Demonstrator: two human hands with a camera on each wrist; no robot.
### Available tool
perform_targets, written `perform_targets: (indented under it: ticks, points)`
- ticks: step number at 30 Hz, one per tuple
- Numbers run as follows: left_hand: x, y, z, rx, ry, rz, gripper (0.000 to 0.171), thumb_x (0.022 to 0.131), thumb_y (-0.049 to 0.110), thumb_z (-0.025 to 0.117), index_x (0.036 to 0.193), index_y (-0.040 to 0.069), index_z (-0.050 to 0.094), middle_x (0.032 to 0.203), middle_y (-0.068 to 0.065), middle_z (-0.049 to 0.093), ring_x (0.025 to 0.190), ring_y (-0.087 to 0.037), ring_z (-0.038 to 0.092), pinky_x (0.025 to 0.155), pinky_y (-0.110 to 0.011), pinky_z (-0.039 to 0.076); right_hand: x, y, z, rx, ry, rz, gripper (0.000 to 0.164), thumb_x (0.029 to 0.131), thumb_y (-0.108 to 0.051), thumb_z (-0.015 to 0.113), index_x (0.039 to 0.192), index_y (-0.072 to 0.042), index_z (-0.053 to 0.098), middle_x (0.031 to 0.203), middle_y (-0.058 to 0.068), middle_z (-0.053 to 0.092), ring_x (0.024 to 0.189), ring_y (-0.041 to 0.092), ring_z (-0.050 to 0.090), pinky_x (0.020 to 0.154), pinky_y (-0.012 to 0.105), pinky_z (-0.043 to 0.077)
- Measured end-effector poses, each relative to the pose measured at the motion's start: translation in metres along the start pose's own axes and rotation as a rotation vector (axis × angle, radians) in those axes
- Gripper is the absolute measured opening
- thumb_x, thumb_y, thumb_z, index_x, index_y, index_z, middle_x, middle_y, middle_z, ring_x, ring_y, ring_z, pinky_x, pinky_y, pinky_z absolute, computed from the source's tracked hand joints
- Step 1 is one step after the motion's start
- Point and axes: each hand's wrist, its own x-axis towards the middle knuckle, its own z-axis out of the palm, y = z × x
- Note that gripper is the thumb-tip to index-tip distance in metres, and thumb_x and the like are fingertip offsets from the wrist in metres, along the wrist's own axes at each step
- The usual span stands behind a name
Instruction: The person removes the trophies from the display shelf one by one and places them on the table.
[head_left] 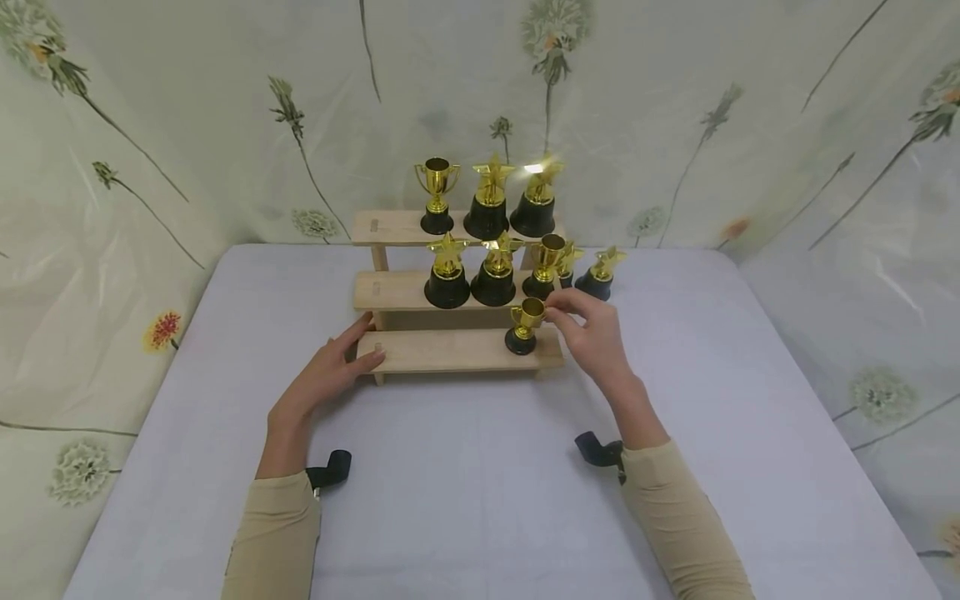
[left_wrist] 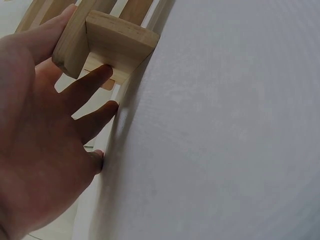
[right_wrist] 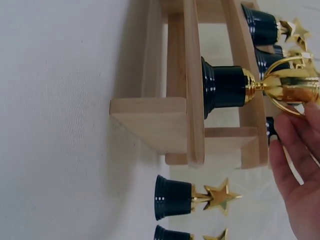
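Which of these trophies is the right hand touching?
The gold cup trophy on the lowest shelf: the right hand has its fingers at the cup's side, and no other trophy stands on that shelf.

The trophy cup [right_wrist: 295,90] looks glossy and metallic, the stand [head_left: 442,351] smooth, matt wood.

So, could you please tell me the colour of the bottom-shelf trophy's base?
The base is glossy black, seen best in the right wrist view.
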Motion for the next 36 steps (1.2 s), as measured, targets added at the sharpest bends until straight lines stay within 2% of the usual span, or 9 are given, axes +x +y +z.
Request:
perform_targets:
  ticks: [5, 12, 20, 27, 36]
  points:
    - [-0.001, 0.001, -0.001, 0.0, 0.0, -0.008, 0.074, 0.085, 0.062, 0.05, 0.145, 0.043, 0.012, 0.154, 0.006, 0.021, 0.144, -0.023, 0.018, 0.118, -0.05, 0.003, 0.0, 0.004, -0.006, -0.008, 0.015, 0.022, 0.009, 0.086, -0.008, 0.065, 0.091, -0.014, 0.067, 0.087, -0.001, 0.069, 0.081, 0.008, 0.065, 0.076, 0.028, 0.055]
    - [-0.003, 0.001, -0.001, 0.008, -0.005, -0.027, 0.076, 0.084, 0.065, 0.049, 0.146, 0.042, 0.012, 0.155, 0.005, 0.02, 0.144, -0.025, 0.018, 0.118, -0.051, 0.004, -0.002, 0.012, -0.012, -0.04, 0.034, 0.031, 0.007, 0.086, -0.01, 0.065, 0.092, -0.013, 0.067, 0.086, -0.001, 0.069, 0.078, 0.007, 0.065, 0.073, 0.017, 0.052]
    - [-0.003, 0.002, -0.003, 0.003, -0.006, -0.029, 0.077, 0.083, 0.066, 0.049, 0.146, 0.041, 0.012, 0.155, 0.005, 0.021, 0.144, -0.025, 0.017, 0.118, -0.052, 0.004, -0.001, 0.015, -0.022, -0.05, 0.056, 0.029, 0.007, 0.086, -0.009, 0.064, 0.091, -0.014, 0.067, 0.084, -0.002, 0.069, 0.077, 0.004, 0.063, 0.072, 0.022, 0.053]
    - [-0.002, 0.002, -0.003, -0.022, -0.014, -0.031, 0.077, 0.084, 0.064, 0.051, 0.146, 0.04, 0.012, 0.154, 0.004, 0.023, 0.144, -0.026, 0.016, 0.117, -0.053, 0.005, -0.001, 0.018, -0.029, -0.096, 0.065, 0.05, 0.008, 0.086, -0.007, 0.064, 0.091, -0.013, 0.067, 0.085, -0.002, 0.069, 0.077, 0.004, 0.063, 0.071, 0.013, 0.049]
    - [-0.001, 0.004, -0.002, -0.013, -0.014, -0.03, 0.078, 0.083, 0.065, 0.05, 0.147, 0.039, 0.013, 0.155, 0.005, 0.02, 0.144, -0.025, 0.017, 0.118, -0.052, 0.004, 0.0, 0.027, -0.038, -0.126, 0.059, 0.097, 0.008, 0.087, -0.009, 0.062, 0.092, -0.013, 0.067, 0.088, -0.002, 0.069, 0.08, 0.008, 0.063, 0.074, 0.018, 0.051]
